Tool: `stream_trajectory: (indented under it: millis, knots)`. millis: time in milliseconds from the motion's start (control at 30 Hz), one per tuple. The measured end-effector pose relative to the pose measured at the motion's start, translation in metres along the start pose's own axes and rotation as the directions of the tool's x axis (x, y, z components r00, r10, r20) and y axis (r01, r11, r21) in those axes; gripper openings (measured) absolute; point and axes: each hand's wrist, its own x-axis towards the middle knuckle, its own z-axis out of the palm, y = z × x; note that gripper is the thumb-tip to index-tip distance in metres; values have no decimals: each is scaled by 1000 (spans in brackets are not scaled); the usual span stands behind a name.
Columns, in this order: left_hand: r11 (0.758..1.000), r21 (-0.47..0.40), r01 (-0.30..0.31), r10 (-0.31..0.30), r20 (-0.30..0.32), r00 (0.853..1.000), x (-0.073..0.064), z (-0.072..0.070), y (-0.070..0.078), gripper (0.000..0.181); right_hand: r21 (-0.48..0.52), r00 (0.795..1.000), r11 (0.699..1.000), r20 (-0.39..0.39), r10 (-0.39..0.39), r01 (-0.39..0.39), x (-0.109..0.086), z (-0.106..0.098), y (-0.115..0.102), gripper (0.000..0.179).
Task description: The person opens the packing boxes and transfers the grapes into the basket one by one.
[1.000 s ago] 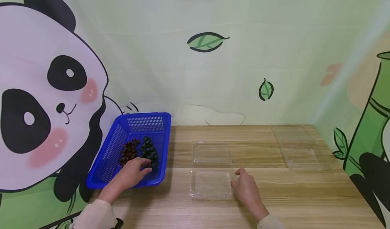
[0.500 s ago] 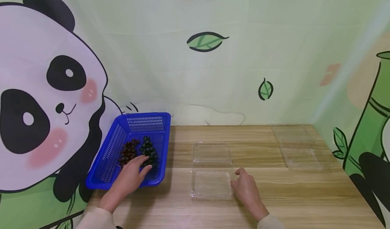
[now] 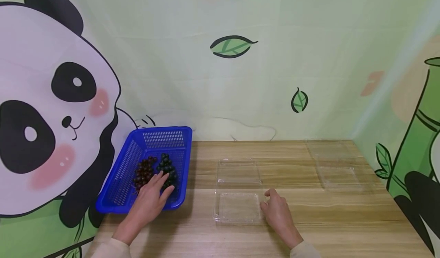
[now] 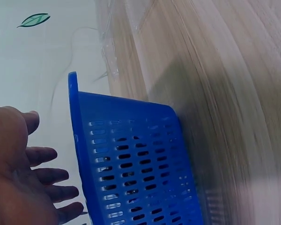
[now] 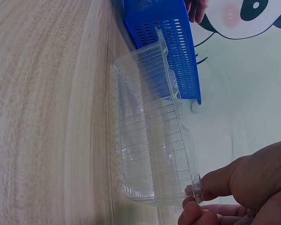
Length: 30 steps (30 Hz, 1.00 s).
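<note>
My left hand (image 3: 148, 201) hovers over the near part of a blue plastic basket (image 3: 188, 162), its fingers loosely spread and nothing in them. Inside the basket lie a reddish-brown bunch of grapes (image 3: 143, 171) and a dark green bunch of grapes (image 3: 166, 164), both partly behind that hand. In the left wrist view the fingers (image 4: 50, 176) stand above the basket rim. Thumb and fingers of my right hand (image 5: 246, 190) pinch the rim of a clear plastic clamshell box (image 5: 152, 136), which stands with its lid laid back on the table.
Another clear plastic box (image 3: 338, 170) lies at the back right of the wooden table (image 3: 343, 223). A printed cloth backdrop (image 3: 172, 59) with a panda rises behind the table. The basket stands left of the nearer box.
My left hand has shifted slightly, turning so its fingers point farther forward and spread more over the grapes. The right hand and the box have stayed still.
</note>
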Motion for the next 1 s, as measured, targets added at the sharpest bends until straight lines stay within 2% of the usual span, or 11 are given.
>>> stream_trajectory:
  millis: [300, 600, 800, 1000]
  knots:
    - [1000, 6, 5, -5, 25, 1000, -2, 6, 10, 67, 39, 1000, 999, 15, 26, -26, 0, -1, -1, 28]
    - [1000, 22, -17, 17, 5, 1000, -3, 13, 21, 62, 29, 999, 999, 7, 44, -44, 4, -3, 4, 30]
    - [999, 17, -51, 52, -17, 999, -3, 19, 30, 63, 17, 997, 997, -1, 77, -76, 11, -11, 9, 31]
    - [997, 16, -81, 81, -45, 996, -2, 25, 38, 62, -10, 997, 997, -2, 77, -77, 18, -17, 15, 32]
